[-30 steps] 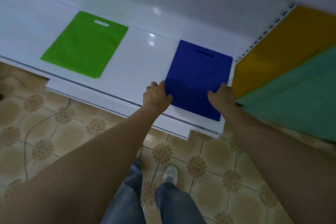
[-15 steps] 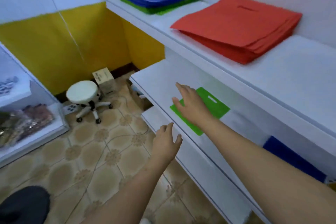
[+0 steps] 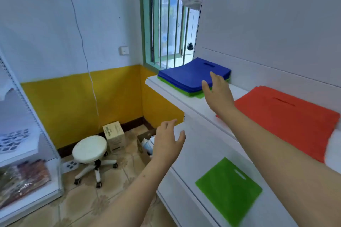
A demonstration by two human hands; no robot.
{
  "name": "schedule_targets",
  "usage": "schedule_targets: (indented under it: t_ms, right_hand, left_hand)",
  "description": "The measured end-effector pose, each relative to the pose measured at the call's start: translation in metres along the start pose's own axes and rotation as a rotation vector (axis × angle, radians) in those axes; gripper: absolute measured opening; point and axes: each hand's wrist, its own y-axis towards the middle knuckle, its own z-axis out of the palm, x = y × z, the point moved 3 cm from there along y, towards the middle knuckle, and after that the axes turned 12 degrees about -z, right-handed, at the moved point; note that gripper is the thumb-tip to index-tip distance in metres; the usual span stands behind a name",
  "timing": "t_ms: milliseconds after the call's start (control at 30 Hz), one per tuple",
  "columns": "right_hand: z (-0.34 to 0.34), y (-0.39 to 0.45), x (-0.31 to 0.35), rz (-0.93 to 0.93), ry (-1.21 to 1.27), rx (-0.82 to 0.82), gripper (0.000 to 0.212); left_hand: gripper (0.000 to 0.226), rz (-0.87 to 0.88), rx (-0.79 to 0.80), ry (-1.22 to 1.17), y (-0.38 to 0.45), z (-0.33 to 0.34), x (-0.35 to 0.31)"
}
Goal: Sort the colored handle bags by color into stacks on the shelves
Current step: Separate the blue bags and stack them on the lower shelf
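On the upper white shelf [image 3: 191, 105], at its far left end by the barred window [image 3: 166, 24], sits a mixed stack of flat fabric handle bags: blue bags [image 3: 190, 75] on top, green bags [image 3: 191, 94] showing beneath along the near edge. The right hand [image 3: 218, 94] reaches over the near right corner of that stack, fingers [image 3: 214, 77] straight and spread wide, holding nothing; whether the fingertips actually touch the blue fabric cannot be told. To the right on the same shelf lies a thick stack of red-orange handle bags [image 3: 291, 121], its slot handle facing the far side, partly crossed by the right forearm.

The left hand [image 3: 168, 141] hangs lower, in front of the left end of the lower white shelf [image 3: 193, 149], fingers loosely spread and empty. On that lower shelf, nearer and to the right, a single bright green handle bag [image 3: 228, 190] lies flat, its cut-out handle toward the back panel.

On the tiled floor [image 3: 77, 202] to the left stand a white round stool on castors [image 3: 90, 150], a small cardboard box [image 3: 113, 134] against the yellow wall [image 3: 73, 101], and an open box [image 3: 145, 143] of items just behind the left hand. Another shelving unit [image 3: 24, 153] occupies the far left edge.
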Motion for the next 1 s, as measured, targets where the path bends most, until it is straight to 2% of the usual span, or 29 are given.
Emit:
schedule_targets:
  t_ms: [133,200,367,533,633,767,867,1000]
  right_hand:
    - [0.005,0.062,-0.041,0.181,-0.09,-0.047,0.062]
    - [0.014,0.094,-0.064,0.304,-0.138,-0.016,0.064]
    - [0.043,0.167,-0.112,0.565,-0.229,0.221,0.084]
    - [0.068,0.204,-0.135,0.617,-0.404,0.44,0.109]
    - [0.087,0.205,-0.145,0.628,-0.481,0.624,0.11]
    - [0.092,0.199,-0.161,0.633,-0.436,0.539,0.108]
    - [0.093,0.193,-0.164,0.612,-0.465,0.504,0.099]
    - [0.097,0.194,-0.153,0.572,-0.652,0.465,0.082]
  left_hand:
    - [0.053,0.06,-0.073,-0.006,0.075,-0.008,-0.021]
    - [0.054,0.059,-0.097,-0.011,0.118,-0.011,-0.032]
    - [0.064,0.041,-0.057,0.073,0.222,-0.007,-0.051]
    - [0.075,0.05,-0.026,0.213,0.315,0.007,-0.048]
    - [0.08,0.018,0.026,0.275,0.355,0.02,-0.034]
    - [0.082,-0.011,0.102,0.234,0.371,0.041,-0.015]
    - [0.078,0.023,0.04,0.243,0.372,0.044,-0.012]
    - [0.062,0.124,-0.009,0.254,0.369,0.044,-0.015]
